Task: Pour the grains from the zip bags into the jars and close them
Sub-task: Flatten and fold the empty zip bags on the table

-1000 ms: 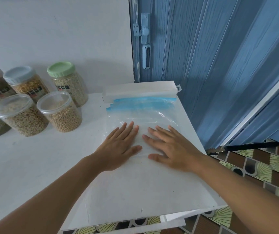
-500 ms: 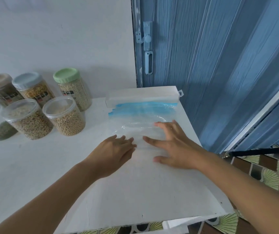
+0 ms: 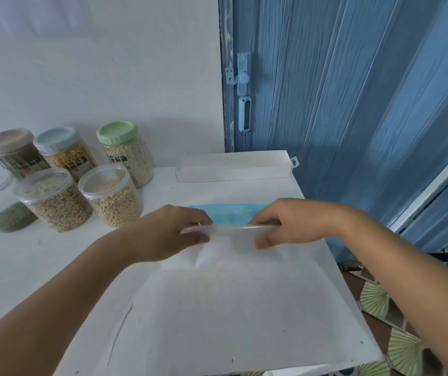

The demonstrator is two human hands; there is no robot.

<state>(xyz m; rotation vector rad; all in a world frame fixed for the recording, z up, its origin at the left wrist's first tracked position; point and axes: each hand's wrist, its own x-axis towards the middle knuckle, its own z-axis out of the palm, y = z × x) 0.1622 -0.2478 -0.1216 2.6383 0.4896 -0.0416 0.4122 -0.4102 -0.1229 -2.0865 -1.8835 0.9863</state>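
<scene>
An empty clear zip bag (image 3: 231, 234) with a blue zip strip lies on the white table (image 3: 244, 321). My left hand (image 3: 174, 229) and my right hand (image 3: 288, 221) pinch its fold from either side and bend the lower part up and over toward the blue strip. Several grain jars stand at the back left: one with a green lid (image 3: 125, 150), one with a blue-grey lid (image 3: 64, 150), one with a beige lid (image 3: 13, 151), and two wide jars with clear lids (image 3: 54, 199) (image 3: 110, 194).
A long white box (image 3: 233, 166) lies at the table's back edge behind the bag. A blue folding door (image 3: 353, 104) stands to the right. A partly seen jar of green grains (image 3: 13, 219) sits at far left. Patterned floor tiles (image 3: 380, 297) show beyond the table's right edge.
Both hands lay flat on the bag before; now they have closed on it and folded its lower half up toward the blue strip. The camera has tilted down.
</scene>
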